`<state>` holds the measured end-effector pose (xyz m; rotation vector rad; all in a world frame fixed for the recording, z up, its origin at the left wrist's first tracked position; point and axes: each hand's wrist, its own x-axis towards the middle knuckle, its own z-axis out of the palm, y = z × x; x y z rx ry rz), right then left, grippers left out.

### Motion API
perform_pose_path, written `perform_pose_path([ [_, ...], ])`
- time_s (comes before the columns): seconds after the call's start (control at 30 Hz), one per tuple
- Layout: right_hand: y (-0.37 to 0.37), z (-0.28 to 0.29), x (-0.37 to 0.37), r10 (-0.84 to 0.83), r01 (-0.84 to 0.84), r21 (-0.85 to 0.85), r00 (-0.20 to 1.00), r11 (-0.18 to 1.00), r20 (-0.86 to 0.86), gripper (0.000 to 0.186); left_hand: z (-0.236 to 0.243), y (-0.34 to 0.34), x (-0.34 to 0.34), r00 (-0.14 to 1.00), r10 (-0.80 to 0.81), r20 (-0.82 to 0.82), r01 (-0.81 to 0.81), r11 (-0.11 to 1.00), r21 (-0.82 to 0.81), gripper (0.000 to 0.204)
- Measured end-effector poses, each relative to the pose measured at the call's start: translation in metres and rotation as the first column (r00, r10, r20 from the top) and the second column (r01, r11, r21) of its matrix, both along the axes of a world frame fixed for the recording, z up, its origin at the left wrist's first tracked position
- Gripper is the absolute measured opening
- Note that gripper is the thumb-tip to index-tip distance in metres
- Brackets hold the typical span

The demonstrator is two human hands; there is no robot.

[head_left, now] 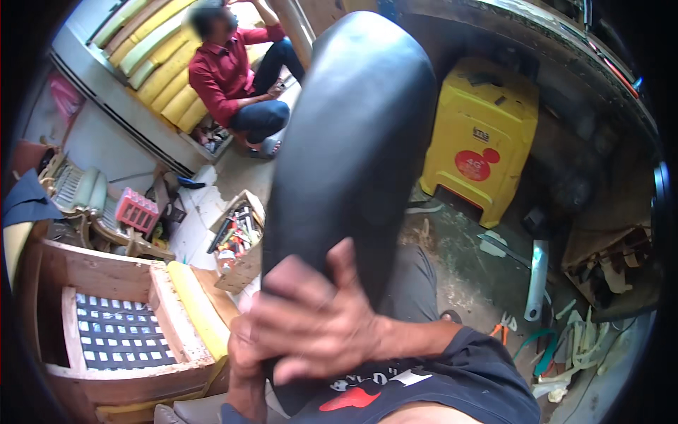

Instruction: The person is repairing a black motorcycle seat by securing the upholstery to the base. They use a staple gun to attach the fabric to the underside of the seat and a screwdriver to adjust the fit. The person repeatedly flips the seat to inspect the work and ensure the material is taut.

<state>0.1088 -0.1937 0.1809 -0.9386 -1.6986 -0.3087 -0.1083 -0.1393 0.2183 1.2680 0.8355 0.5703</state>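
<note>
A long black motorcycle seat point(349, 155) with a smooth cover stands on end in front of me, leaning against my body. My right hand point(325, 318) lies across its lower part, fingers stretched out and thumb raised, partly smeared by motion. Below and to the left, my left hand point(245, 353) is closed round the seat's lower left edge. The right hand hides some of its fingers. The seat's underside is out of sight.
At left is a wooden frame point(99, 272) with woven black webbing. A box of tools point(240, 233) sits beyond it. A person in a red shirt point(215, 78) squats at the back. To the right are a yellow plastic stool point(480, 134), a metal strip point(537, 283) and orange-handled pliers point(504, 328).
</note>
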Motion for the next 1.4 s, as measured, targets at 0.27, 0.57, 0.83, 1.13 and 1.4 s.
perform_pose_path([
  [0.27, 0.105, -0.021, 0.148, -0.671, 0.541, -0.403, 0.523, 0.738, -0.526, 0.052, -0.13, -0.011, -0.057, 0.727, 0.262, 0.635, -0.154, 0.963, -0.22, 0.063],
  [0.57, 0.043, -0.196, -0.014, -0.454, -0.77, -0.239, -0.074, 0.592, -0.888, 0.081, -0.206, 0.069, -0.098, 0.675, 0.32, 0.665, -0.059, 0.921, -0.384, 0.049],
  [0.83, 0.076, -0.149, 0.024, -0.436, -0.702, -0.193, -0.184, 0.686, -0.881, 0.079, -0.223, 0.118, -0.045, 0.847, 0.41, 0.337, -0.299, 0.893, -0.336, 0.063],
  [1.13, 0.112, -0.124, 0.103, -0.455, -0.788, -0.349, 0.099, 0.507, -0.885, 0.105, -0.22, 0.073, 0.01, 0.823, 0.494, 0.282, -0.482, 0.869, -0.115, 0.086],
  [1.4, 0.094, -0.112, 0.151, -0.252, -0.318, -0.927, 0.897, 0.201, -0.362, 0.095, -0.204, -0.11, 0.068, 0.872, 0.422, 0.249, -0.484, 0.824, 0.295, 0.074],
])
